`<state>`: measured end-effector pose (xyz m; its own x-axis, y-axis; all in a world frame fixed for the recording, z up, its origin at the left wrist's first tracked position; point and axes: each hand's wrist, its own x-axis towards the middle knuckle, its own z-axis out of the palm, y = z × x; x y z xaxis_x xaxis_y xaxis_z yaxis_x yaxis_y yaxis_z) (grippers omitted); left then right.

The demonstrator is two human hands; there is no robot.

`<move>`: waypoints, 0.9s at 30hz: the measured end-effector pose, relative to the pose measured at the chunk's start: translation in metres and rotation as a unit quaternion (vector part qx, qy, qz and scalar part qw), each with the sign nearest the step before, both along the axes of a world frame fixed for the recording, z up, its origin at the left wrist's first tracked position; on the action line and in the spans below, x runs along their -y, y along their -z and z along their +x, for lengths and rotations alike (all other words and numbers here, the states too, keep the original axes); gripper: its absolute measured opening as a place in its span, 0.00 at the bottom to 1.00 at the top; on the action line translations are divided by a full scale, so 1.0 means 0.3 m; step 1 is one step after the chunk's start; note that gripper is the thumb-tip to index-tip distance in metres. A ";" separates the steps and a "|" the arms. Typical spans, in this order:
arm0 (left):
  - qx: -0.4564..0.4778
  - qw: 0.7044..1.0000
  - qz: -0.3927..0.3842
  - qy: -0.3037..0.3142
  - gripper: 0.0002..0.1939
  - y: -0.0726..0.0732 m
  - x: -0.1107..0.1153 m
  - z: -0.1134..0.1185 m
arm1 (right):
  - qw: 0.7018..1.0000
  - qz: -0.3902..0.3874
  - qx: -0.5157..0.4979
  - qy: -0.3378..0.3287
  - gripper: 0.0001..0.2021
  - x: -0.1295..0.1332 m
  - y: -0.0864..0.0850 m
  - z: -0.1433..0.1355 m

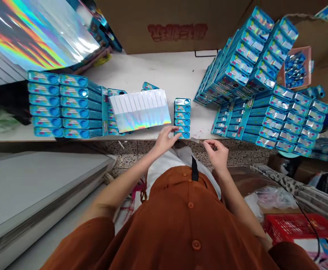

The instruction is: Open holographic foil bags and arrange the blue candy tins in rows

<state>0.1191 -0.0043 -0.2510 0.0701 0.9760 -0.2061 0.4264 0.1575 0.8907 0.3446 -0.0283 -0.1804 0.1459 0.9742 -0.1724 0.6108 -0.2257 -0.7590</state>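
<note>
A short column of flat blue boxes [182, 116] with printed ends lies at the table's front edge. My left hand [166, 139] is at its lower left, thumb and forefinger closed about the end of a box low in the column. To the right, my right hand [218, 153] pinches a thin, pale strip [196, 140] just off the table edge; it looks like a sticker. Beside the column, a sheet of silver rainbow-sheen stickers [141, 110] with white backing rests tilted over more blue boxes.
Stacked blue boxes [68, 107] stand at the left, and taller stacks [237, 71] at the right. A large cardboard box [178, 15] backs the white table [152, 67]. A pink tray [295, 67] holds small blue pieces. Below right sits a red basket [301, 227].
</note>
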 end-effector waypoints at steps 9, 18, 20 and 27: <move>0.351 0.891 -0.275 -0.087 0.17 -0.016 0.079 0.211 | 0.984 -0.080 -0.138 0.076 0.08 0.025 0.031 -0.004; 0.222 0.927 -0.264 -0.145 0.14 0.046 0.121 0.200 | 0.941 -0.160 -0.243 0.173 0.12 0.028 0.252 0.013; 0.146 0.952 -0.234 -0.135 0.13 0.068 0.127 0.193 | 0.935 -0.171 -0.255 0.175 0.12 0.031 0.300 0.007; -0.225 0.974 -0.012 0.005 0.16 0.102 0.122 0.160 | 0.925 -0.186 -0.283 0.175 0.12 0.011 0.384 -0.029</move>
